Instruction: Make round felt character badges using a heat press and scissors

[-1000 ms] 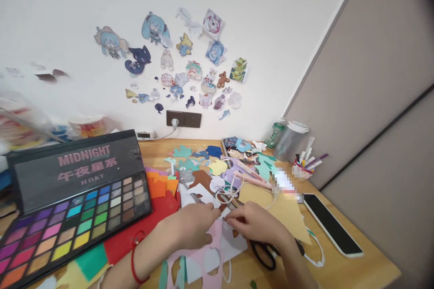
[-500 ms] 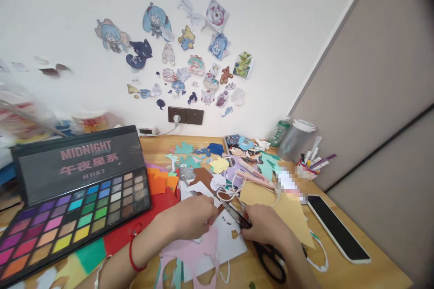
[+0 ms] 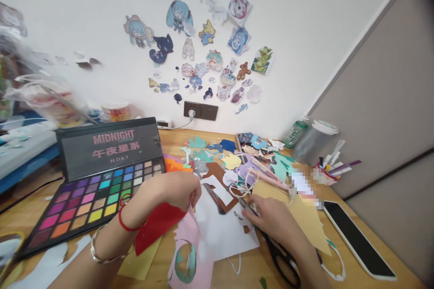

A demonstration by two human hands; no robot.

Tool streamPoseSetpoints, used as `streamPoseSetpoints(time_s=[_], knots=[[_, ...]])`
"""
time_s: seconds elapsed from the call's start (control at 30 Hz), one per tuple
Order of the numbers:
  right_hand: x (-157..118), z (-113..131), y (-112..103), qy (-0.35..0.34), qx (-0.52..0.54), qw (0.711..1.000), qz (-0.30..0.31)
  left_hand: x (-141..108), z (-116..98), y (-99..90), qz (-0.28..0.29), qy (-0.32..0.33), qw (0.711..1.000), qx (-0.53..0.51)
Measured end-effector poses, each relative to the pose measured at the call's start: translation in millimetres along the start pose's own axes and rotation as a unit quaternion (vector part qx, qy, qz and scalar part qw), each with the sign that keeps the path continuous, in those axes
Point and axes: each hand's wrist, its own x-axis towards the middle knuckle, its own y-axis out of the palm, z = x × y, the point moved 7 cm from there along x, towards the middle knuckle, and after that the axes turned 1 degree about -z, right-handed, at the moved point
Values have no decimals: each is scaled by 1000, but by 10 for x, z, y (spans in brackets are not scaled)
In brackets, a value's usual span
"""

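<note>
My left hand is closed, its fingertips pinching the top of a pink paper sheet with cut-out holes. The sheet hangs down toward the front edge of the desk. My right hand is closed round the middle of a pair of scissors. Their black handle loops stick out below my palm, and the metal blades point up and left. Between my hands lie a white paper sheet with cut holes and a brown paper piece. A red sheet lies under my left forearm.
An open eyeshadow palette stands at left. Colored paper scraps cover the middle back, beside a pink clip-like tool with a white cord. A phone, a pen cup, a grey tumbler and a green bottle are at right.
My left hand has moved left and up with the pink sheet lifted in it, away from the scissors. The view has swung left. My right hand stays on the scissors.
</note>
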Motion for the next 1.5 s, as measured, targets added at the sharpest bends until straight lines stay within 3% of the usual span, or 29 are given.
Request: streamPoseSetpoints(time_s=[0.13, 0.23, 0.3, 0.47, 0.63, 0.83, 1.0, 1.1, 1.27, 1.43, 1.5], knots=[[45, 423, 200, -98, -42, 993, -39, 27, 67, 18, 14, -27, 999, 13], [72, 545, 343, -114, -85, 988, -61, 72, -31, 87, 47, 14, 999, 15], [90, 566, 383, -121, -88, 986, -73, 131, -89, 130, 51, 30, 998, 31], [115, 542, 388, -128, -85, 984, -93, 424, -108, 170, -61, 29, 994, 89], [108, 523, 348, -130, -68, 984, -104, 642, 12, 329, -68, 22, 992, 101], [51, 602, 208, -164, 79, 976, -119, 571, -38, 211, -110, 32, 986, 125], [-16, 642, 127, -219, 133, 946, -197, 462, -264, 111, -135, 80, 978, 140], [-37, 555, 57, -214, 181, 930, -239, 418, -339, 99, -138, 106, 977, 126], [-41, 217, -131, -89, 328, 904, -261, 360, -257, 56, -133, 78, 984, 93], [-127, -168, -395, -19, 460, 809, -365, 306, -76, 132, -47, 4, 996, 72], [-201, -433, -517, 27, 460, 771, -440, 287, -27, 169, -20, -16, 998, 66]])
